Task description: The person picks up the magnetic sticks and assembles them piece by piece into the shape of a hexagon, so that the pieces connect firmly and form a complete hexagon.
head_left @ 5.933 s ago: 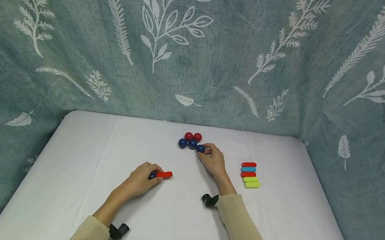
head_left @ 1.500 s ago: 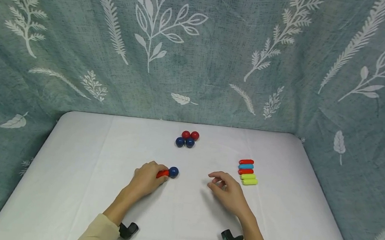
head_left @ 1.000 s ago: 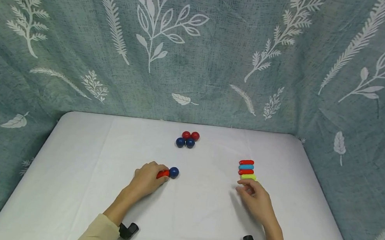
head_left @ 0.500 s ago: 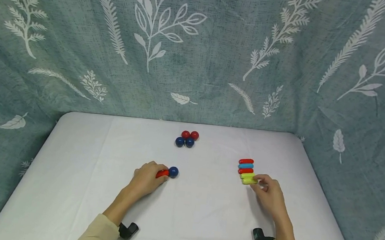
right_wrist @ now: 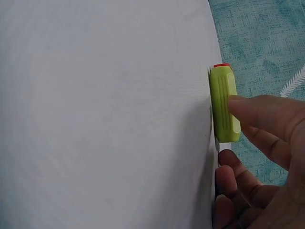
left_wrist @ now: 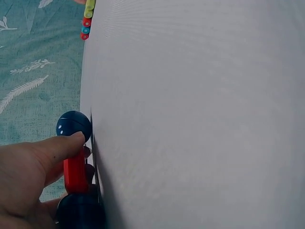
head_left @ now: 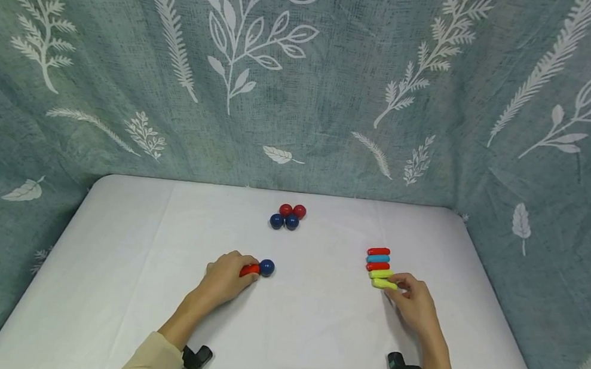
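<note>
My left hand (head_left: 226,276) holds a red rod (left_wrist: 75,172) between thumb and fingers. A blue ball (head_left: 266,267) sits at the rod's far end, and a second blue ball (left_wrist: 81,211) at its other end, hidden under the hand in the head view. On the right, my right hand (head_left: 413,302) pinches the nearest yellow-green rod (right_wrist: 222,105) by its right end, thumb on its side. That rod lies slightly apart from the other yellow-green rod (head_left: 381,273) just beyond it.
Beyond the yellow-green rods lie a red rod (head_left: 378,266), a blue rod (head_left: 378,258) and another red rod (head_left: 378,251) in a stack-like row. Two red balls (head_left: 300,211) and two blue balls (head_left: 292,222) cluster near the back edge of the white table (head_left: 205,217).
My right hand brought a blue ball from the back cluster to the left hand's red rod, then moved right to the rods. It has just drawn the nearest yellow-green rod slightly away from its neighbour.
</note>
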`<state>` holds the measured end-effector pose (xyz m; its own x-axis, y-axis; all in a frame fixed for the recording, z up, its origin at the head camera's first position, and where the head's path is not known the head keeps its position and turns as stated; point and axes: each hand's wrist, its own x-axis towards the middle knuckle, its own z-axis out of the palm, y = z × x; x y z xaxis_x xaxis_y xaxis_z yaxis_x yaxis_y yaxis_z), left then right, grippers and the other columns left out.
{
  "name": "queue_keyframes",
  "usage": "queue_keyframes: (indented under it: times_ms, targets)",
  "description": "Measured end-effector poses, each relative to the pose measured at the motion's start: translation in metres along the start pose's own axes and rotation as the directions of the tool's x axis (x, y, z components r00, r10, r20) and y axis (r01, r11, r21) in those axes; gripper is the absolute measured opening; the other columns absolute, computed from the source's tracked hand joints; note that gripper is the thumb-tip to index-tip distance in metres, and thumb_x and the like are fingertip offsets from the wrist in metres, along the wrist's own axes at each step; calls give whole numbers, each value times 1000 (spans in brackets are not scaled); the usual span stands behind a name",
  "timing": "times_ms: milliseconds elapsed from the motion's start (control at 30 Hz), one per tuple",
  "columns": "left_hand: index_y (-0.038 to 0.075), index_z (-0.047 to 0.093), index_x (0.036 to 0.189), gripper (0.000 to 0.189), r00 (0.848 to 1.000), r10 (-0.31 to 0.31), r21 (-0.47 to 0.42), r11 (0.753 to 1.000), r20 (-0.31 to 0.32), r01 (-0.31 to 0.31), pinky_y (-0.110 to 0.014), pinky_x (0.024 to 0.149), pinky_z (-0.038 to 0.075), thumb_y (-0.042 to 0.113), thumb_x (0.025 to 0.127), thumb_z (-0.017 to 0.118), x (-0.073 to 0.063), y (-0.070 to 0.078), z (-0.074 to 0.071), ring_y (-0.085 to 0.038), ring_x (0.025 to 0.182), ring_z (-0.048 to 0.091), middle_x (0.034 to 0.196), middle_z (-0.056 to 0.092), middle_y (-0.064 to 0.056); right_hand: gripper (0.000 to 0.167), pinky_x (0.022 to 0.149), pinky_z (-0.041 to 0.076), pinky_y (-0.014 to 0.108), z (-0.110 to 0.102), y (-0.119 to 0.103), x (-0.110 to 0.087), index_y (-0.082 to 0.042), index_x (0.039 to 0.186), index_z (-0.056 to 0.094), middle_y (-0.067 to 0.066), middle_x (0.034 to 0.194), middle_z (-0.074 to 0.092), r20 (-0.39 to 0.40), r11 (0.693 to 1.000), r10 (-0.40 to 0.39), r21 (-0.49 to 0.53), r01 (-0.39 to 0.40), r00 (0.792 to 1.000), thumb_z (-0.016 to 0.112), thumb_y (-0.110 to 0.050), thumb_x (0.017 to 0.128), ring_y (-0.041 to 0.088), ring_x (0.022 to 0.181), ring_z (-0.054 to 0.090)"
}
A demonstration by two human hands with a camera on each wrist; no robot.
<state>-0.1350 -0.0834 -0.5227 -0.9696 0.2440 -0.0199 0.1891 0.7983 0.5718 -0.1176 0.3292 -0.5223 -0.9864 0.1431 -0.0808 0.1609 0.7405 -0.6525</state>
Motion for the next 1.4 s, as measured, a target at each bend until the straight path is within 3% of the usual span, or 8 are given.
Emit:
queue_keyframes:
  times_ms: [433,900,1400]
  targets:
    - [15,74,114,28,1000,1,-2,1000,0,-1,-34,61,39,27,90,77,0,-2,1,-16,76,53,91,63,-3,31,71,41,38,2,4,0,2,119,67,24,116,56,-5,998,-58,-26,58,998,72,-8,90,31,92,48]
    - [14,74,114,28,1000,7,4,1000,-6,-7,-34,62,39,27,89,78,0,-2,1,-17,77,54,92,64,-5,32,73,40,39,2,3,-1,3,119,67,24,116,57,15,999,-42,-26,42,999,72,-8,90,31,93,48]
    - [14,74,113,27,1000,3,-15,1000,0,-3,-34,62,38,27,89,78,1,-3,0,-17,76,53,90,63,-3,25,68,42,33,20,-35,-9,-5,114,68,12,103,58,63,992,-108,74,103,992,73,-9,90,23,84,49]
